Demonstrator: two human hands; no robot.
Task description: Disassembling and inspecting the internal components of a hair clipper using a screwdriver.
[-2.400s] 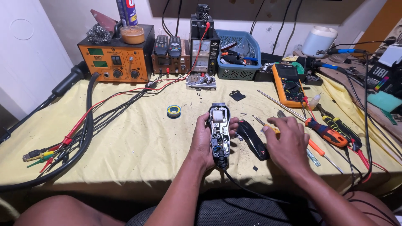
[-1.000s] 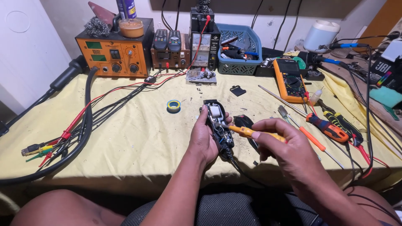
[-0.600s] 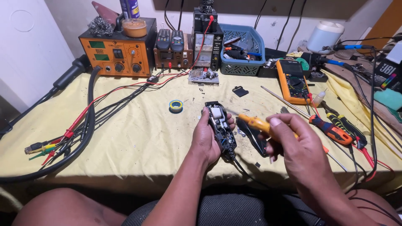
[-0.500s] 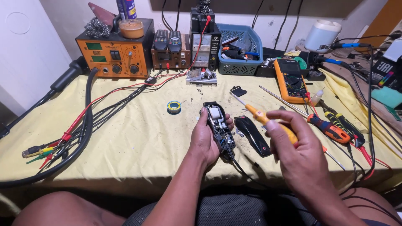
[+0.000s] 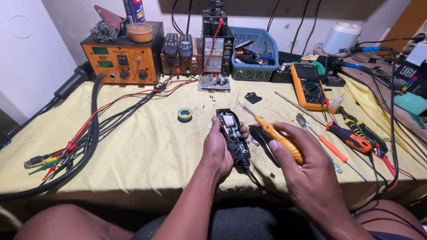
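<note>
Our left hand [image 5: 219, 149] is wrapped around the opened black device [image 5: 233, 134] over the yellow cloth [image 5: 147, 146]; it looks light, its bare circuit board fragile, best gripped by its sides. Our right hand [image 5: 307, 171] clasps the orange screwdriver [image 5: 275, 135]. Behind, a blue spray can [image 5: 134, 10] stands on the orange station [image 5: 121, 60].

The left hand [image 5: 221, 149] wraps the opened black device [image 5: 233, 135], so its near side and back are covered. Its cord [image 5: 255, 180] drops off the counter [image 5: 147, 151] edge and out of sight between the arms. The right hand [image 5: 307, 171] buries the rear of the yellow-handled screwdriver [image 5: 278, 138]; the tip looks thin, perhaps flat, too small to tell. The black cover piece [image 5: 262, 138] lies half behind that screwdriver and hand. The tiny board parts inside the device can't be made out. At the right edge, the teal item [image 5: 411, 103] is cut off.
</note>
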